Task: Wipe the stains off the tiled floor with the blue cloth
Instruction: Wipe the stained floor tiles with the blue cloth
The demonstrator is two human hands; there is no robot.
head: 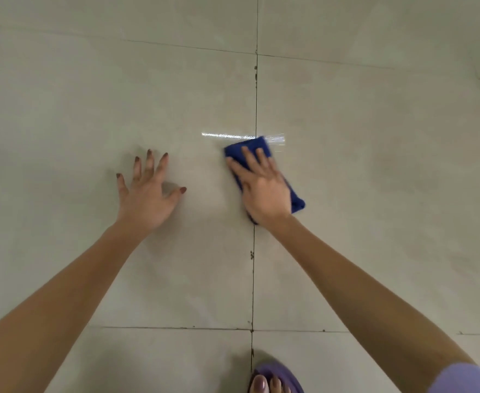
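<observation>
Head view: blue cloth [254,144] on tiled floor [375,171]

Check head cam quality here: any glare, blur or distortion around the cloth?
Head view: a bright glare streak on the floor tiles just beyond the blue cloth; right hand pressing it looks slightly motion-soft; left hand casts only a faint shadow, so light is diffuse; grout lines bow a little, wide-angle.

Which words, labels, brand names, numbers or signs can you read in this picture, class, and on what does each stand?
There are none to read. The blue cloth under the right hand is plain, and the tiled floor, the left hand and the purple slipper carry no print.
</observation>
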